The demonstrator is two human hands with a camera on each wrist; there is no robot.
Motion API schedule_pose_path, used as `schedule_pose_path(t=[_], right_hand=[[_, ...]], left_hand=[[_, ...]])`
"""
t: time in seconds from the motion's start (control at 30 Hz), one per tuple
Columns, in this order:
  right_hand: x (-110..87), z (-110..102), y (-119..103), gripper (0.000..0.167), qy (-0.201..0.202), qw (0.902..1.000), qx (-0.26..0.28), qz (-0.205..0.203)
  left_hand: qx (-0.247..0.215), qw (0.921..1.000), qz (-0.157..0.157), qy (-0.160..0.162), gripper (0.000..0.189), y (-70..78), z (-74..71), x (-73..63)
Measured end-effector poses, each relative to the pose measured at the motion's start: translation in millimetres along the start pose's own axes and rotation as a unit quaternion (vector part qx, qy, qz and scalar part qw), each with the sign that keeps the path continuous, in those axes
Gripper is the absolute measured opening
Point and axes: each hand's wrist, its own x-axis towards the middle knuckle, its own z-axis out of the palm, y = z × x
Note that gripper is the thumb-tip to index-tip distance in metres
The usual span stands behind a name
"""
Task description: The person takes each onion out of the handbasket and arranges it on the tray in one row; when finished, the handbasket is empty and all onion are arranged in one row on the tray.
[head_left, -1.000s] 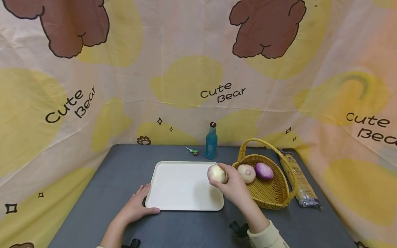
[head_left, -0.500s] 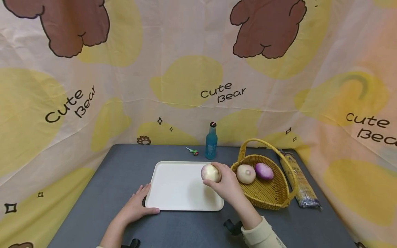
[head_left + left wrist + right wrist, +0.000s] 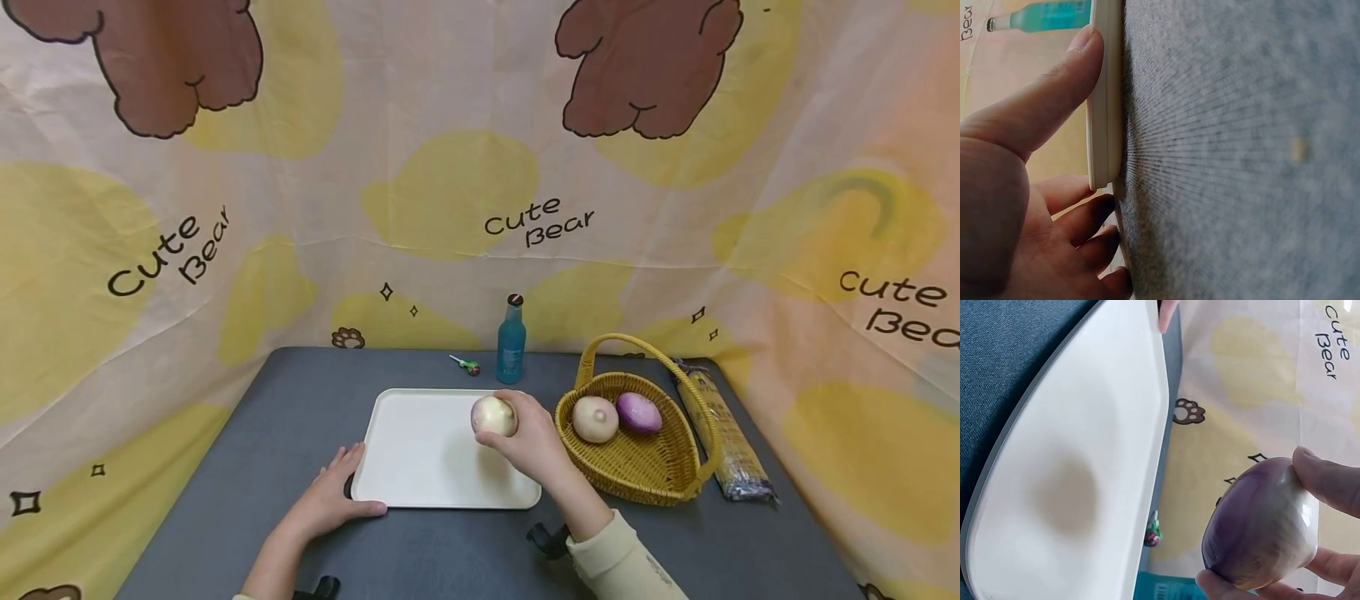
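My right hand grips a pale, purple-tinged onion between thumb and fingers. It is held up over the right part of a white rectangular tray, and its shadow falls on the tray's surface. The onion's purple side faces the right wrist camera. At the tray's near left corner rests my left hand, its thumb along the front edge and its fingers spread by the left side. In the left wrist view the thumb lies against the tray's rim.
Right of the tray stands a yellow wicker basket with a tall handle, holding a pale onion and a purple onion. A patterned plastic packet lies beyond it. Behind the tray are a blue bottle and a lollipop.
My right hand has carried the onion leftward, from beside the basket to farther over the tray. The left hand and tray have stayed in place.
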Motion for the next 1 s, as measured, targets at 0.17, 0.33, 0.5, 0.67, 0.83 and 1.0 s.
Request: schedule_pose_path(t=[0.17, 0.33, 0.5, 0.67, 0.83, 1.0], right_hand=[[4.7, 8.0, -0.9, 0.064, -0.008, 0.9999, 0.005, 0.003], [8.6, 17.6, -5.1, 0.065, -0.022, 0.9996, 0.017, 0.009], [12.4, 25.5, -9.1, 0.066, -0.026, 0.9992, 0.027, 0.01], [15.6, 35.0, -11.5, 0.068, -0.033, 0.9987, 0.036, 0.013], [20.6, 47.9, -11.5, 0.067, -0.041, 0.9984, 0.039, 0.01], [24.3, 57.7, -12.8, 0.066, -0.037, 0.9986, 0.037, 0.007]], left_hand=[[-0.002, 1.0, -0.005, -0.003, 0.118, -0.8, 1.8, 0.3], [0.004, 0.9999, -0.012, -0.009, 0.119, -3.3, 3.0, -0.8], [0.003, 1.0, -0.004, -0.004, 0.118, -2.3, 1.5, 0.3], [0.002, 1.0, -0.006, -0.006, 0.118, -0.1, 1.0, 2.0], [0.005, 0.9998, -0.015, -0.008, 0.118, -0.2, 1.7, 2.5], [0.006, 0.9998, -0.017, -0.006, 0.118, -0.4, 2.3, 2.5]])
